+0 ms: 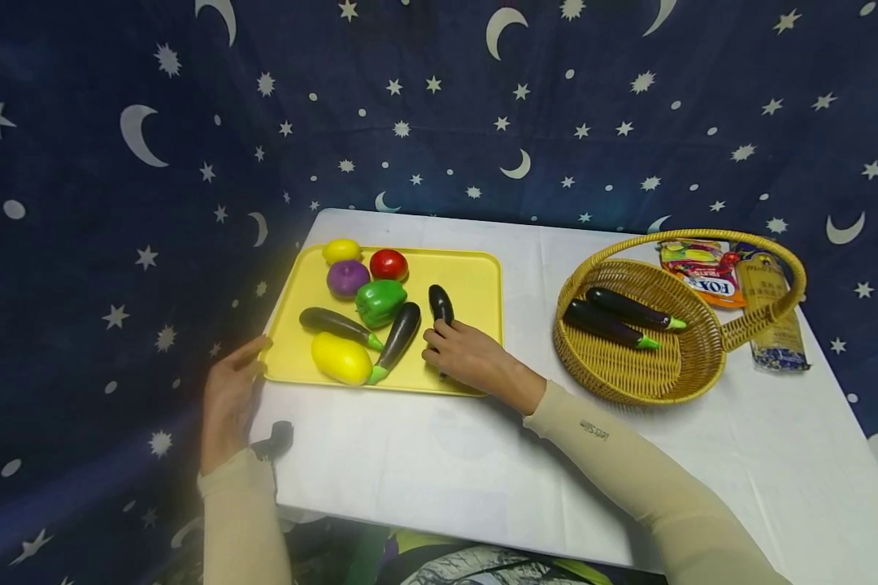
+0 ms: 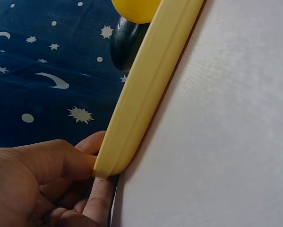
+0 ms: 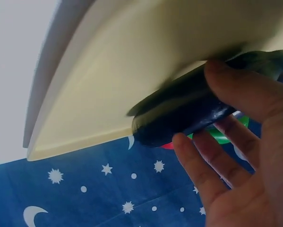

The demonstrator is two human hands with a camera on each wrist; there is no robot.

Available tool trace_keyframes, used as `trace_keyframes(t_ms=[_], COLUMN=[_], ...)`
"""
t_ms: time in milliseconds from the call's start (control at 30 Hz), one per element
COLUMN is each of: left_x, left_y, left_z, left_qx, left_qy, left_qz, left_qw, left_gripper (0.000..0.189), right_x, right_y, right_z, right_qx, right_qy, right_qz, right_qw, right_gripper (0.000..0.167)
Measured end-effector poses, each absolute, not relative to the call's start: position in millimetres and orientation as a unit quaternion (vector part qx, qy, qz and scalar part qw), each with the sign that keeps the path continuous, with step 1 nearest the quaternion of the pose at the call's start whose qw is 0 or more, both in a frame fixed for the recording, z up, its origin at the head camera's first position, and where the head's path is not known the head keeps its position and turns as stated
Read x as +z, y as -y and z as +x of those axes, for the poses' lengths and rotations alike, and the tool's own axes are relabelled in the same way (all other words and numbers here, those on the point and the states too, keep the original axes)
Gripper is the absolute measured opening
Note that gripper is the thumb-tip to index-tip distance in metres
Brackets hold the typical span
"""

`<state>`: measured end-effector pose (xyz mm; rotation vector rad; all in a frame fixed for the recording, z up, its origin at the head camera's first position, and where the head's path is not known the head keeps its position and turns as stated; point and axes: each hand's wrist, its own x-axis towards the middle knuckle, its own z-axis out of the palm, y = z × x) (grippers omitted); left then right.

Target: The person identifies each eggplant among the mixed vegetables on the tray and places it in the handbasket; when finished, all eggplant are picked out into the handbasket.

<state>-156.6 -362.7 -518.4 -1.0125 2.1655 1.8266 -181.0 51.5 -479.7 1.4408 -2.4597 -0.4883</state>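
On the yellow tray (image 1: 468, 280), my right hand (image 1: 479, 357) grips a dark eggplant (image 1: 441, 304). The right wrist view shows the thumb on one side of this eggplant (image 3: 179, 109) and the fingers along the other. My left hand (image 1: 228, 398) holds the tray's near left corner, its thumb against the rim (image 2: 127, 123) in the left wrist view. Left of the gripped eggplant lie two more eggplants (image 1: 402, 335), a green bell pepper (image 1: 380, 302), a large yellow fruit (image 1: 341, 358), a purple round vegetable (image 1: 348, 279), a red tomato (image 1: 389, 265) and a lemon (image 1: 341, 250).
A wicker basket (image 1: 629, 392) with a tall arched handle stands right of the tray, two eggplants (image 1: 615, 318) inside. Behind it lie a red snack bag (image 1: 702, 272) and a golden packet (image 1: 775, 333). A starry blue curtain (image 1: 439, 106) hangs behind the white table (image 1: 410, 455).
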Motion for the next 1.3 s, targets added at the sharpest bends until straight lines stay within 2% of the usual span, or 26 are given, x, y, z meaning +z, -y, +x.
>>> trace_keyframes(t_ms=[300,433,600,933,1300], left_x=[-517,-517,-517,-517,-516], left_y=[362,362,362,362,362], left_z=[-155,-156,-156,-157,-158], left_qx=[0.625,0.617,0.615,0.614,0.600], left_qy=[-0.705,-0.710,-0.711,-0.711,-0.713], left_qz=[-0.328,-0.334,-0.335,-0.338,-0.355], left_qw=[0.063,0.060,0.061,0.055,0.073], left_gripper=[0.056,0.054,0.056,0.059,0.057], right_x=[-483,-481,-472,-462,-458], right_y=[-61,-66,-69,-75,-76], right_z=[-173,-171,-171,-172,-172], right_qx=[-0.126,-0.102,-0.078,-0.057,0.015], right_qy=[0.826,0.831,0.845,0.851,0.853], right_qz=[0.513,0.504,0.488,0.482,0.488], right_qw=[0.195,0.214,0.204,0.199,0.186], right_gripper=[0.004,0.014,0.028,0.022,0.017])
